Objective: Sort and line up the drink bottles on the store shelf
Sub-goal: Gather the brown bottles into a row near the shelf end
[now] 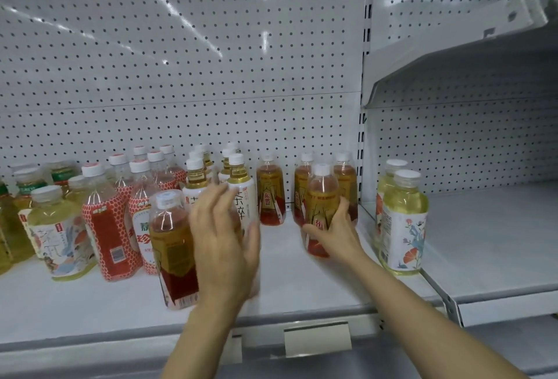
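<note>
**Two amber bottles in hand, crowded neighbours close by**

Head view: our right hand (338, 235) curls its fingers (314, 232) round the lower body of an amber tea bottle (321, 197), which stands on the shelf (302, 282) just in front of two matching bottles (347, 182) by the pegboard (181, 61). Our left hand (225, 245) is blurred; its fingers look spread and fairly straight, laid against the side of a second amber bottle (170, 245) just to their left, and we cannot tell whether the thumb wraps it. Behind those fingers stand white-labelled bottles (240, 185); further left, red-patterned bottles (105, 221).

We judge the main risk to be toppling: a fast sideways push by the left hand could tip the tall bottle into the red-patterned ones. The right hand's low hold leaves its bottle top-heavy, and it could knock the pair behind.
</note>
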`<state>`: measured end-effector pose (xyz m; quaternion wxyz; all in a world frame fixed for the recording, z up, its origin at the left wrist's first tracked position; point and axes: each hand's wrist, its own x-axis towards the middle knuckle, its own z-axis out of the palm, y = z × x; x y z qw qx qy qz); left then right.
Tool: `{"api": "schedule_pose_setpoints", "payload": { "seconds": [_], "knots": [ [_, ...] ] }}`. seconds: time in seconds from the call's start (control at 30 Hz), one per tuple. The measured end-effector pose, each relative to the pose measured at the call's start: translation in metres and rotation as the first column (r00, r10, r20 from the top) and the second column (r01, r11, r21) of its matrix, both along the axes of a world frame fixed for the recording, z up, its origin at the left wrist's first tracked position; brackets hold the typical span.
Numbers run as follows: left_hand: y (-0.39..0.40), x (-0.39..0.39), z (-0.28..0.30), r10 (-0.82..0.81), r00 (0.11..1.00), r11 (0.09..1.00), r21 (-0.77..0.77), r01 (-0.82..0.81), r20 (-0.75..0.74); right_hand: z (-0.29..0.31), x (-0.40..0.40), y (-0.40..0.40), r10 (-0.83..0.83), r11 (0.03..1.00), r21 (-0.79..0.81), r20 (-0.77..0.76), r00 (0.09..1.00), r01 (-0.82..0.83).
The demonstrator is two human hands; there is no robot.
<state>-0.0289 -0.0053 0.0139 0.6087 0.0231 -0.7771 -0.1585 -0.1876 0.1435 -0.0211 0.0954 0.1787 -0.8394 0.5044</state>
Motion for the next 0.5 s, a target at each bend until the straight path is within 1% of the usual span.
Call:
{"api": "schedule_pose_setpoints", "payload": {
  "seconds": [0.07,0.17,0.23,0.3,0.37,0.43,0.5],
  "knots": [
    [0.016,-0.01,-0.002,-0.1,0.995,0.994,-0.03,0.101,0.028,-0.002,0.024,0.002,0.101,0.994,-0.031,-0.009,0.995,-0.101],
    [0.033,-0.028,0.005,-0.187,0.967,0.982,0.029,0.184,0.171,-0.003,0.062,-0.002,0.256,0.964,-0.072,-0.02,0.966,-0.257],
    [0.038,-0.036,0.011,-0.194,0.947,0.981,0.042,0.189,0.255,-0.003,0.08,-0.009,0.302,0.95,-0.069,-0.06,0.951,-0.306],
    [0.04,-0.04,0.012,-0.189,0.93,0.982,0.039,0.187,0.314,-0.003,0.09,-0.013,0.309,0.946,-0.07,-0.085,0.947,-0.315],
    [0.039,-0.04,0.013,-0.182,0.926,0.983,0.042,0.178,0.332,-0.002,0.092,-0.008,0.375,0.922,-0.093,-0.041,0.926,-0.377],
    [0.038,-0.038,0.014,-0.174,0.922,0.985,0.054,0.166,0.345,-0.001,0.086,0.006,0.481,0.871,-0.132,0.036,0.876,-0.473],
    [0.036,-0.032,0.014,-0.163,0.928,0.987,0.054,0.154,0.335,0.001,0.075,0.022,0.477,0.873,-0.133,0.027,0.879,-0.47]
  ]
}}
